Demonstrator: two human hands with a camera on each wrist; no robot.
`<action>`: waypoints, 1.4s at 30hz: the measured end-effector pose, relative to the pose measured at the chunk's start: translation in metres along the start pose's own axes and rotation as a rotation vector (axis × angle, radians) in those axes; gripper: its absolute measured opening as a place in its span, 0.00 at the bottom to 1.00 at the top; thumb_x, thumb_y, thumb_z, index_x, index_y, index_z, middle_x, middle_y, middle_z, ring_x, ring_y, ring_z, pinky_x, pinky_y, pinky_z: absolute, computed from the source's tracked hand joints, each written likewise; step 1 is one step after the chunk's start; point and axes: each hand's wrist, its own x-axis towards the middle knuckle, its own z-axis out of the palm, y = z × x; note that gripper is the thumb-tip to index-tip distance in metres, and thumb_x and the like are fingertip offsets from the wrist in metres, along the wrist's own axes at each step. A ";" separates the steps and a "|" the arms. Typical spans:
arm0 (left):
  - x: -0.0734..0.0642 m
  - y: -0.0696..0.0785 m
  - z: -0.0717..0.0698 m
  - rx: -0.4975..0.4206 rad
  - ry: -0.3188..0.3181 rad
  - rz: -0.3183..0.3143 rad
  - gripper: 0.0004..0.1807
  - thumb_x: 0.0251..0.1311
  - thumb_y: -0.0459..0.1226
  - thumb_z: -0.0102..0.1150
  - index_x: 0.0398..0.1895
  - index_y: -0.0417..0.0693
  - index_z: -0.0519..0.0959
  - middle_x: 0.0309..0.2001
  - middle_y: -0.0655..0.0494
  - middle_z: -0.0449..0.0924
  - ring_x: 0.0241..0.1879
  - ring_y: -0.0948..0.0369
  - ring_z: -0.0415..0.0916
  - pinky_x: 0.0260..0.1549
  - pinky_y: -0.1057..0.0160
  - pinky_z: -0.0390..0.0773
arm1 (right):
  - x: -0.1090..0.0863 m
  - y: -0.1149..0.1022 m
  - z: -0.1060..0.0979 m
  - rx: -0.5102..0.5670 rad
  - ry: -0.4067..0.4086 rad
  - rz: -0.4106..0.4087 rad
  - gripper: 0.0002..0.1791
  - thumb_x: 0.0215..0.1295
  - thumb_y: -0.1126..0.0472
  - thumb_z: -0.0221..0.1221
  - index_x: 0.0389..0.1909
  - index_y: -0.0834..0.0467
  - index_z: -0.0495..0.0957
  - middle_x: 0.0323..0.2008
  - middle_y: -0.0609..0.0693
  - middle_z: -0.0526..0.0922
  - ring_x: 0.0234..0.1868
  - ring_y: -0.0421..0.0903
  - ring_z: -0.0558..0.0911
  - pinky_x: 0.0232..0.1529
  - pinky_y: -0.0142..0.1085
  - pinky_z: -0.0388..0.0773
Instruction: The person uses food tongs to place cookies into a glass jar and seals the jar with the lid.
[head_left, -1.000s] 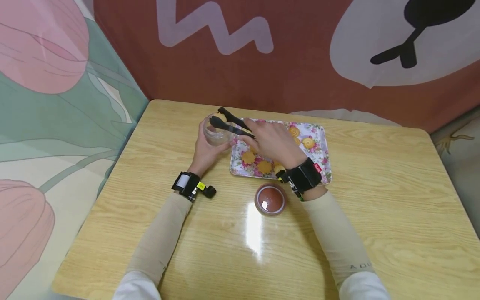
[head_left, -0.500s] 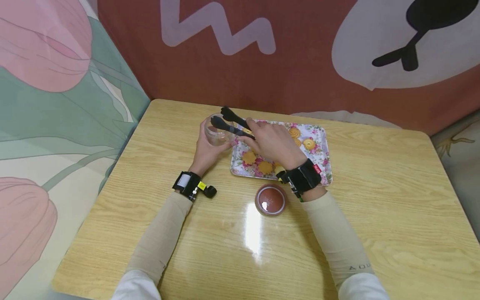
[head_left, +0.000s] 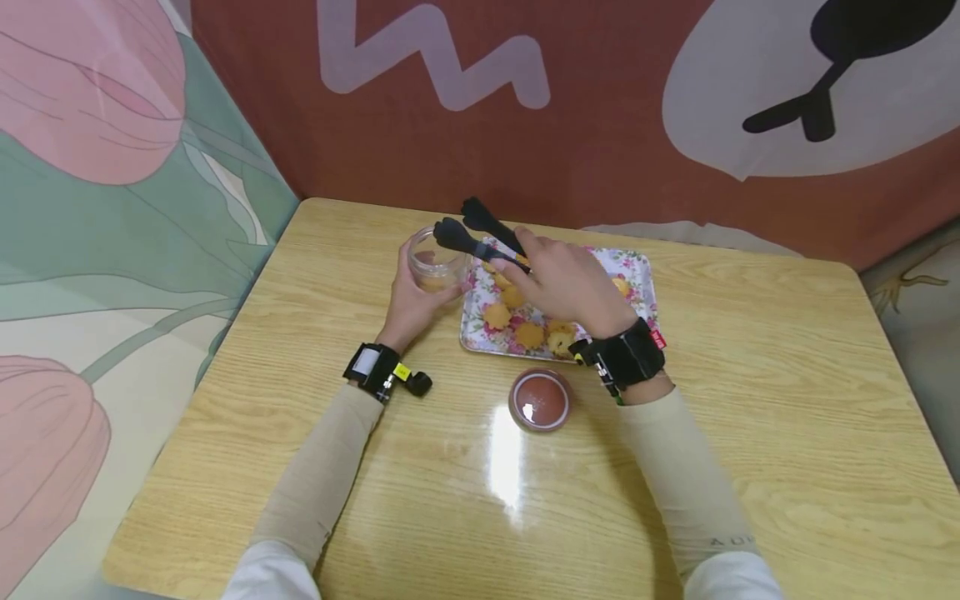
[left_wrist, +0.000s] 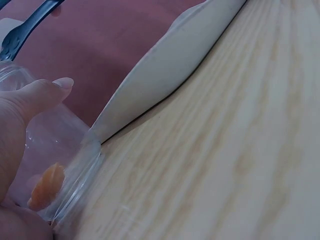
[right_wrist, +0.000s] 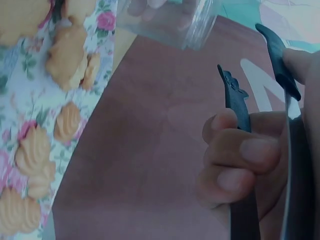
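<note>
My left hand [head_left: 414, 300] grips a clear jar [head_left: 437, 260] from its near side at the left end of the tray. One cookie [left_wrist: 47, 187] lies at the bottom of the jar in the left wrist view. My right hand [head_left: 570, 283] holds black tongs [head_left: 487, 237], fingers curled round the arms. The tips of the tongs are spread, with nothing between them, just right of the jar's mouth and above the tray. Beneath the right hand, a flowered tray [head_left: 480, 340] bears several cookies [head_left: 529, 335], partly hidden by that hand.
A reddish-brown round lid [head_left: 542, 400] lies on the wooden table [head_left: 420, 467] in front of the tray. A red-brown patterned backdrop [head_left: 450, 158] stands along the table's far edge, and a floral one at the left.
A cookie left the tongs and is now inside the jar. The right hand moved right with the tongs, away from the jar's mouth. The left hand has stayed on the jar.
</note>
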 end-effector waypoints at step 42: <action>-0.002 0.002 -0.002 0.020 -0.001 -0.021 0.55 0.37 0.32 0.77 0.68 0.59 0.53 0.58 0.37 0.64 0.57 0.46 0.62 0.57 0.44 0.64 | -0.059 0.061 0.037 -0.129 -0.099 0.051 0.39 0.59 0.33 0.54 0.57 0.63 0.68 0.09 0.47 0.71 0.09 0.42 0.69 0.10 0.36 0.65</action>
